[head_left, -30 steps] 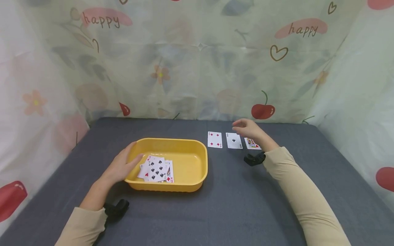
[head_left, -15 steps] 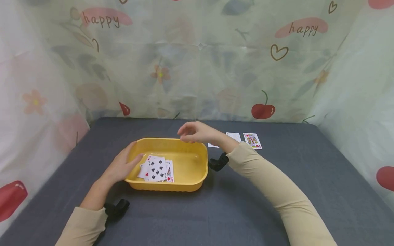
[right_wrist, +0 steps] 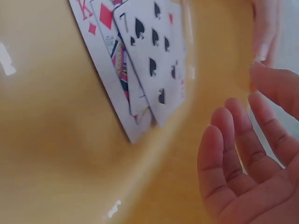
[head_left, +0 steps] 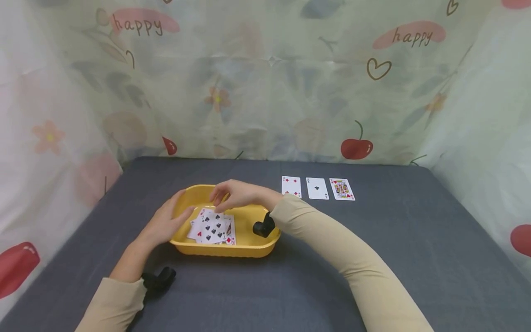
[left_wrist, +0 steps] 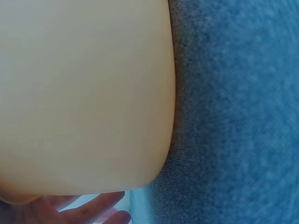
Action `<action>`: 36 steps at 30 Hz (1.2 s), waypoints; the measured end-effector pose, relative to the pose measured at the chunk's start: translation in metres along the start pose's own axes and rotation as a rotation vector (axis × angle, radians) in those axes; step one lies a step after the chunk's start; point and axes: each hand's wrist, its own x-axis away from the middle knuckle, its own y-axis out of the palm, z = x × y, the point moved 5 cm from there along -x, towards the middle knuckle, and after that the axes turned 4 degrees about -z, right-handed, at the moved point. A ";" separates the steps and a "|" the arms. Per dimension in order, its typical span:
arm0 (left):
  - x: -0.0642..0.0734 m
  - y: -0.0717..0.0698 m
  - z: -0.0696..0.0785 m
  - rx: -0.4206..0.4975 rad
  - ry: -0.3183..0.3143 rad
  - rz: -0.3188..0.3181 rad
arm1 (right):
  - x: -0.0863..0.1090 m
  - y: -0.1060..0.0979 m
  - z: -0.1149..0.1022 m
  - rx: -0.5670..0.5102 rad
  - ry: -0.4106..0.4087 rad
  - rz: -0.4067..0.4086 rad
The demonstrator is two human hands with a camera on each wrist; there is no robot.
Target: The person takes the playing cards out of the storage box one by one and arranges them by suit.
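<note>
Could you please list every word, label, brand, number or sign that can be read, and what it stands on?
"happy": on the left pink patch of the backdrop.
"happy": on the right pink patch.
"7" with spades: on the top card in the yellow tray.
"K" with diamonds: on a card under it.
Too small: corner marks on the four-diamond card, club card and hearts card.
Blurred: marks on the tray's other cards.

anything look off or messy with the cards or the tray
Nothing looks spilled or damaged. The one untidy spot is the pile of cards in the yellow tray: they overlap at mismatched angles, with the seven of spades on top, whereas the three face-up cards on the table form a neat row.
</note>
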 end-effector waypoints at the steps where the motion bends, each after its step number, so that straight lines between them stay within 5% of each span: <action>1: 0.000 0.000 0.001 -0.001 0.001 0.001 | -0.003 0.001 0.000 0.002 0.000 -0.003; 13: 0.000 -0.001 0.002 0.007 0.016 0.003 | -0.021 0.015 0.017 0.051 0.084 -0.017; 28: 0.000 -0.001 0.001 0.008 0.019 0.007 | -0.025 0.027 0.019 0.242 0.192 -0.062; 36: 0.002 -0.002 0.003 0.014 0.030 0.013 | -0.021 0.023 0.019 0.183 0.168 -0.044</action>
